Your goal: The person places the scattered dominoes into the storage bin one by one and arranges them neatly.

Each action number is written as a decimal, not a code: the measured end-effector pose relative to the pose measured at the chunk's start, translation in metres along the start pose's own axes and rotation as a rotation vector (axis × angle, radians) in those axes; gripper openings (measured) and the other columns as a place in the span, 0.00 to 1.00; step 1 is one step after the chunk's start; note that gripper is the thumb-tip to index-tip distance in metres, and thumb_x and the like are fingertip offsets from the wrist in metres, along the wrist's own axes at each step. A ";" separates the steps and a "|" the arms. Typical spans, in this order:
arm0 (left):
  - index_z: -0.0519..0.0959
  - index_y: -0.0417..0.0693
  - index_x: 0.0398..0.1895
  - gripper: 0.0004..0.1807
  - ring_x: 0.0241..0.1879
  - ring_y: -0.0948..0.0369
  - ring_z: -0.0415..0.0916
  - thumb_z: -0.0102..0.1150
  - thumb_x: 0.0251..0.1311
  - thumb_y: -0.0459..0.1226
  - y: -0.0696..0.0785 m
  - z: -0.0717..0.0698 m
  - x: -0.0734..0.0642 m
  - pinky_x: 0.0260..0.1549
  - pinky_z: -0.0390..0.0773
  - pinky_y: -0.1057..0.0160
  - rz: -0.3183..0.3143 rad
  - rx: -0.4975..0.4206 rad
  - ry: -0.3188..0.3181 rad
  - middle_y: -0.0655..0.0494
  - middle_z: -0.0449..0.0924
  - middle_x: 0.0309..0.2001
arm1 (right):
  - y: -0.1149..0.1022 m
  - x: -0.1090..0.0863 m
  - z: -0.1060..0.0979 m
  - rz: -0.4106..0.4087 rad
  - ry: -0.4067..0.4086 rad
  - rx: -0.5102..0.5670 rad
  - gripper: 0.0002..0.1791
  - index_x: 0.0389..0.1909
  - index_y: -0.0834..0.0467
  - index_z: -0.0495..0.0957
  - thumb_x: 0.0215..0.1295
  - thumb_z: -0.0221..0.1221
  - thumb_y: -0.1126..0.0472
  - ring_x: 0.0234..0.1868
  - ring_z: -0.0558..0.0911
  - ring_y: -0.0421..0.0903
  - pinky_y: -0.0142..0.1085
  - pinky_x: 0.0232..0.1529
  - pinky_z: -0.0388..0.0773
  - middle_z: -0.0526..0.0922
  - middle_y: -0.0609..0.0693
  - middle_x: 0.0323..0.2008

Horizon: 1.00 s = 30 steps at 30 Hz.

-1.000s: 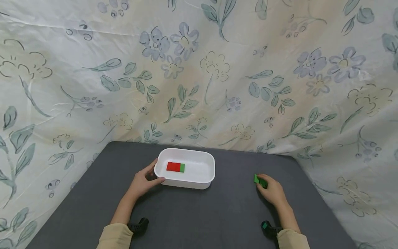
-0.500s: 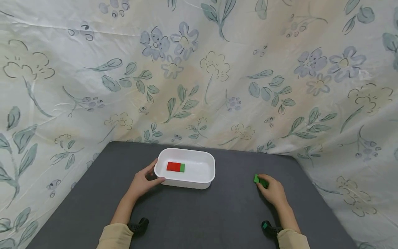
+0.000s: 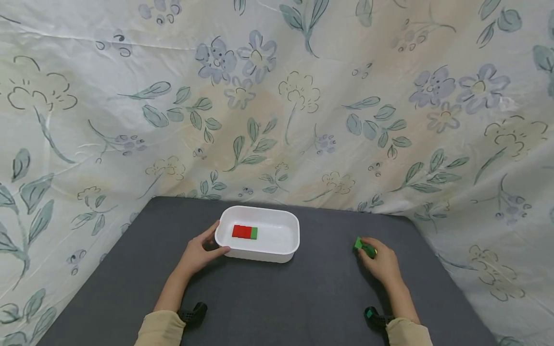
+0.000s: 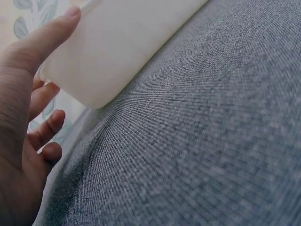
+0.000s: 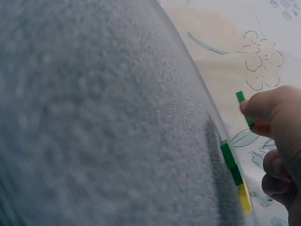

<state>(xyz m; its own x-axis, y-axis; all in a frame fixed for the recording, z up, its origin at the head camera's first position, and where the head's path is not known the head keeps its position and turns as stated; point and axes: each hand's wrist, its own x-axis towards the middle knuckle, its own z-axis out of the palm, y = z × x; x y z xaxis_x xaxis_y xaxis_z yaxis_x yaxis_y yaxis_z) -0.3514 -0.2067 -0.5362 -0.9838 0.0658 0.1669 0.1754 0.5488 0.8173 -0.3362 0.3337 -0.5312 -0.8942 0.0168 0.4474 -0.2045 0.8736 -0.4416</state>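
Note:
My left hand [image 3: 196, 257] grips the left end of a white plastic tub [image 3: 279, 235], thumb on the front rim and fingers around the far side. Red blocks [image 3: 241, 231] lie in the tub, with a green block [image 3: 254, 233] against their right end. To the right, my right hand [image 3: 383, 262] pinches a flat green block [image 5: 240, 96] between thumb and fingers, raised off the table. Beneath it, more green blocks [image 5: 229, 154] and a yellow block [image 5: 244, 198] lie in a row on the cloth, partly covered by the hand in the head view.
A dark grey cloth covers the table [image 3: 303, 298]. Behind it and along both sides hangs a pale floral curtain [image 3: 277, 120]. Dark wrist-worn devices [image 3: 195, 313] sit at both wrists, below the cream sleeves [image 3: 161, 327].
My right hand has lifted slightly, taking one green block up from the others, and the yellow block now shows beneath. The left hand and the tub have stayed in place.

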 end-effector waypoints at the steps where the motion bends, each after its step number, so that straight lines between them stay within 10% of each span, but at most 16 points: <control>1: 0.60 0.53 0.85 0.54 0.56 0.50 0.68 0.78 0.58 0.54 0.000 0.000 0.000 0.47 0.70 0.51 -0.001 0.000 -0.001 0.44 0.74 0.71 | -0.001 0.001 -0.001 -0.001 0.003 -0.001 0.21 0.60 0.64 0.84 0.69 0.69 0.62 0.59 0.82 0.70 0.66 0.58 0.75 0.84 0.67 0.60; 9: 0.60 0.54 0.85 0.54 0.56 0.51 0.67 0.78 0.58 0.54 0.000 0.000 -0.001 0.46 0.69 0.51 -0.010 -0.006 -0.006 0.44 0.76 0.66 | -0.012 0.004 -0.014 -0.009 0.019 -0.015 0.21 0.61 0.63 0.84 0.70 0.69 0.63 0.56 0.84 0.67 0.61 0.51 0.80 0.83 0.65 0.61; 17: 0.60 0.54 0.85 0.55 0.56 0.50 0.68 0.78 0.58 0.54 0.000 0.000 -0.001 0.47 0.69 0.50 -0.007 -0.004 -0.005 0.44 0.74 0.71 | -0.023 0.010 -0.022 -0.029 0.063 -0.008 0.21 0.60 0.60 0.85 0.68 0.71 0.62 0.18 0.74 0.40 0.38 0.27 0.72 0.84 0.62 0.61; 30: 0.60 0.55 0.85 0.55 0.56 0.50 0.68 0.78 0.58 0.55 0.002 -0.001 0.000 0.47 0.69 0.51 -0.012 -0.004 -0.009 0.45 0.75 0.69 | -0.030 0.010 -0.022 -0.025 0.036 0.018 0.20 0.61 0.59 0.85 0.69 0.69 0.61 0.14 0.67 0.37 0.34 0.18 0.67 0.83 0.61 0.62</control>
<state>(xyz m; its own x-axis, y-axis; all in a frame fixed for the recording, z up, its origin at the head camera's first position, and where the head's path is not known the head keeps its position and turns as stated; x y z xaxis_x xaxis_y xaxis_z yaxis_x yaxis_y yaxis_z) -0.3508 -0.2066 -0.5345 -0.9861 0.0664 0.1522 0.1636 0.5464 0.8214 -0.3300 0.3183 -0.4960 -0.8740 0.0128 0.4858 -0.2338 0.8653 -0.4434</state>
